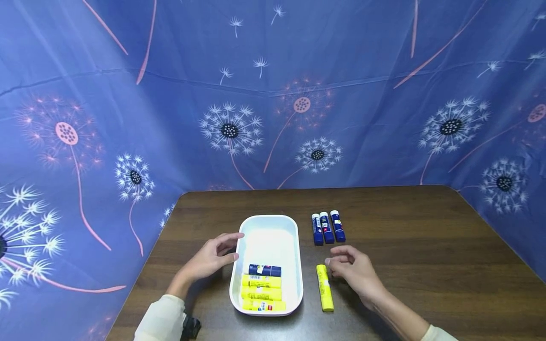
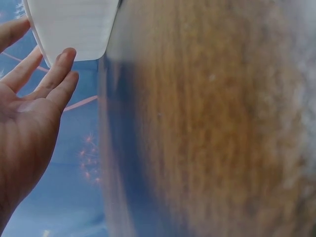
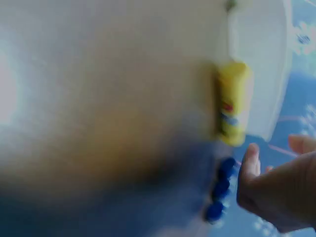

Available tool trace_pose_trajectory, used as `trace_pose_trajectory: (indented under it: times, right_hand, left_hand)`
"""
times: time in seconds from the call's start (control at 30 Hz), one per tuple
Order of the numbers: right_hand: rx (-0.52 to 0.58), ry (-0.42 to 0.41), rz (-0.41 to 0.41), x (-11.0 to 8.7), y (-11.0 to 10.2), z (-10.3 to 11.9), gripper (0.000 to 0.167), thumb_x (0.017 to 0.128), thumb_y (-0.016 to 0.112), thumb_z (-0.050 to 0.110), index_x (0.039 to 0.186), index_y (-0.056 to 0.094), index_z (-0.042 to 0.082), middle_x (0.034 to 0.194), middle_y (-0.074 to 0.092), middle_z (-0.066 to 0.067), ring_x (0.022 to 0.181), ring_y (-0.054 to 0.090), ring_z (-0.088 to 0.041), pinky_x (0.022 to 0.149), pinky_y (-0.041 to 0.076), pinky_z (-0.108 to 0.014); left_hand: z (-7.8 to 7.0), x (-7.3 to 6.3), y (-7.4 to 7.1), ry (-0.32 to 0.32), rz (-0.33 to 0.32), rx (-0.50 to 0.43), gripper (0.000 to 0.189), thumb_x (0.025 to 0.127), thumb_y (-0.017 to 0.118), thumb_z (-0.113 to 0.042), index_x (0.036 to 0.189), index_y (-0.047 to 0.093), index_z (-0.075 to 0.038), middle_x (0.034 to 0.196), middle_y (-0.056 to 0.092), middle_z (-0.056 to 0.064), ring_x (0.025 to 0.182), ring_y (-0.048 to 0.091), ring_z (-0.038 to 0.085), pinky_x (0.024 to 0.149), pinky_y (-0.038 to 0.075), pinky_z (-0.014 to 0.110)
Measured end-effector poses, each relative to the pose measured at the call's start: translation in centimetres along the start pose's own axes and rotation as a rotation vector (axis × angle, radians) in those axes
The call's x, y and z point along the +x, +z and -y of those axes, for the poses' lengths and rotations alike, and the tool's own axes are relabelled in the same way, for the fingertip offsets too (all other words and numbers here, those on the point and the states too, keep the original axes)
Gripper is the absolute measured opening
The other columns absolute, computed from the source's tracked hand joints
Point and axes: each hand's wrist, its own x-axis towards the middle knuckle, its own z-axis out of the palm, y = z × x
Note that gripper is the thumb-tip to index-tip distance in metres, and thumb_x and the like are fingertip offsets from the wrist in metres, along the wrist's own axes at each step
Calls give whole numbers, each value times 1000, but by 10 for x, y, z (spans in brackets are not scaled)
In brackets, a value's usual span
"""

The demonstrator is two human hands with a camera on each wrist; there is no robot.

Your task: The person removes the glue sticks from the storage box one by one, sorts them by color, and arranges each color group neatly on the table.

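A white tray holds several glue sticks at its near end: one dark blue glue stick behind yellow ones, all lying crosswise. My left hand is at the tray's left rim, fingers spread and nearly straight; in the left wrist view its fingertips overlap the tray's wall. To the tray's right a single yellow glue stick lies lengthwise on the table. Just right of its far end is my right hand, fingers loosely bent and holding nothing. In the right wrist view that yellow stick is blurred.
Three blue glue sticks with white caps lie side by side beyond my right hand. The brown wooden table ends at a blue cloth printed with dandelions. A small black object is by the left sleeve.
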Motion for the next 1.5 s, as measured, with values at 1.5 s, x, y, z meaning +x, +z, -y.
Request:
trace_pose_trajectory:
  times: [1.5]
  right_hand:
    - [-319,-189,747,78,122,61,33,82,77,-3,114,73,-3,99,72,-18,82,65,-12,76,57,-20]
  left_hand:
    - [0,1,-2,14,1,-26,51,97,70,-8,146,55,-2,148,55,20,132,60,40,113,48,50]
